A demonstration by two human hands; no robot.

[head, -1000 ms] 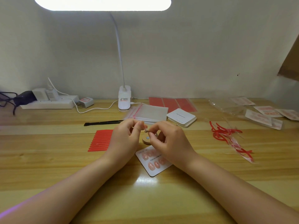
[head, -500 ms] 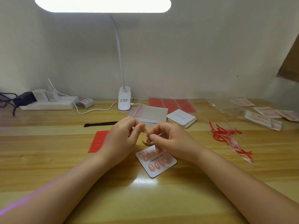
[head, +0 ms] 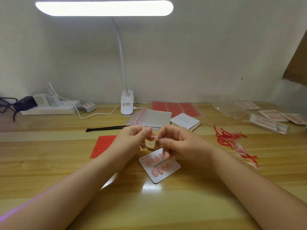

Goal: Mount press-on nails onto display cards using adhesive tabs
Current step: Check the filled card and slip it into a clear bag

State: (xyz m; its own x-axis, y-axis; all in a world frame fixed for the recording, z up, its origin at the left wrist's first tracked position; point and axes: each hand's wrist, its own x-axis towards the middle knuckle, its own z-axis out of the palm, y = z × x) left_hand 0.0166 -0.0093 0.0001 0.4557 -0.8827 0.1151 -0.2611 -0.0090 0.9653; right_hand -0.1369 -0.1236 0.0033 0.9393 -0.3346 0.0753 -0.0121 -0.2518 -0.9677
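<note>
A white display card (head: 172, 170) printed "Handmade Nail" lies on the desk with several pink press-on nails stuck on it. Above its far edge my left hand (head: 132, 140) and my right hand (head: 179, 143) meet, fingertips pinching a small pale press-on nail (head: 156, 137) between them. A small round wooden stand with a metal dot (head: 150, 145) sits just below the fingertips, partly hidden by my hands. A sheet of red adhesive strips (head: 102, 146) lies left of my left hand.
A clamp lamp (head: 127, 103), power strip (head: 48, 108), black tool (head: 106, 128), zip bags (head: 154, 117), a stack of blank cards (head: 185, 121) and red sheets (head: 176, 107) line the back. Peeled red strips (head: 232, 140) and bagged finished cards (head: 269, 120) lie right.
Both hands stay together on the small nail. My right hand has shifted slightly, uncovering more of the card's top row.
</note>
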